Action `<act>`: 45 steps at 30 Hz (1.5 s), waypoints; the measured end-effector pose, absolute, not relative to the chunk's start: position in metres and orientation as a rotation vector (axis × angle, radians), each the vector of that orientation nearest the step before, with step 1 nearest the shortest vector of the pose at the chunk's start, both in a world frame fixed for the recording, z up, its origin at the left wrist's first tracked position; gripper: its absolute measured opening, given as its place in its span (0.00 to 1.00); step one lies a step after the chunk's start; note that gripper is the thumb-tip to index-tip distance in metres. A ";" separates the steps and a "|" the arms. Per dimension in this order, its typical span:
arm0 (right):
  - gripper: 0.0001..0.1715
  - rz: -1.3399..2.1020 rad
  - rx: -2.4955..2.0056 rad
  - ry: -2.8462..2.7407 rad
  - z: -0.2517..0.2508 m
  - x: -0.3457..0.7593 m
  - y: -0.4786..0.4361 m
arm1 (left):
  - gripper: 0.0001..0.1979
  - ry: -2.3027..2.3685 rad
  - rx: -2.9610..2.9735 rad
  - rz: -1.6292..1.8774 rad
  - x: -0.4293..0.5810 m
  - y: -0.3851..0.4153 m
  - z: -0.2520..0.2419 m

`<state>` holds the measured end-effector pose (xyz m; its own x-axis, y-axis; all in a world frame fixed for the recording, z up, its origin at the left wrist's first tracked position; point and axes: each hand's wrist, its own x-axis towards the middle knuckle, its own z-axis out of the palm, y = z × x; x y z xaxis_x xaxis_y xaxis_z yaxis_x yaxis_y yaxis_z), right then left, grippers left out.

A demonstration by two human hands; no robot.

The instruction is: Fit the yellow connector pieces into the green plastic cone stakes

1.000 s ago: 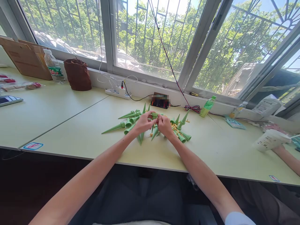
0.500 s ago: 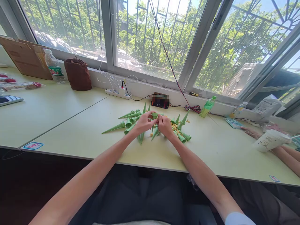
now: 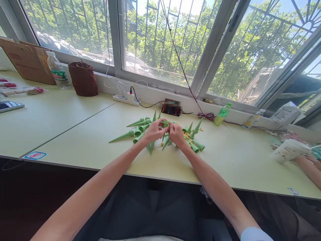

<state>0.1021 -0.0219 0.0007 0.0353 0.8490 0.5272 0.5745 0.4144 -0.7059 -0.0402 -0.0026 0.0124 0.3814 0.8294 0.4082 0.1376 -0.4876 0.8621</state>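
My left hand (image 3: 153, 131) and my right hand (image 3: 176, 134) meet over a heap of green plastic cone spikes (image 3: 140, 128) on the pale table (image 3: 82, 147). Both hands are closed in a pinch on one green cone spike (image 3: 165, 124) held between them. My left fingers grip its wide end, while my right fingertips press against it from the right. More green cones (image 3: 194, 144) and small yellow plastic pieces (image 3: 187, 135) lie to the right of my right hand. One long cone (image 3: 122, 136) lies apart at the left.
At the back stand a power strip (image 3: 125, 98), a brown pouch (image 3: 83, 79), a water bottle (image 3: 56, 71), cardboard (image 3: 23, 60) and a green bottle (image 3: 221, 114). A co-worker's hand (image 3: 307, 161) rests at the far right beside a white cup (image 3: 288, 150).
My hands have stayed in place on the cone. The co-worker's hand at the far right has pulled back toward the table's right end.
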 end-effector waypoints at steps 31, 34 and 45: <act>0.26 0.261 -1.281 -1.671 0.001 0.102 -0.021 | 0.20 0.846 1.880 1.150 -0.040 -0.005 0.015; 0.26 0.241 -1.277 -1.677 0.002 0.102 -0.021 | 0.20 0.853 1.884 1.146 -0.040 -0.005 0.015; 0.27 0.273 -1.295 -1.674 0.002 0.103 -0.022 | 0.20 0.865 1.875 1.142 -0.039 -0.006 0.016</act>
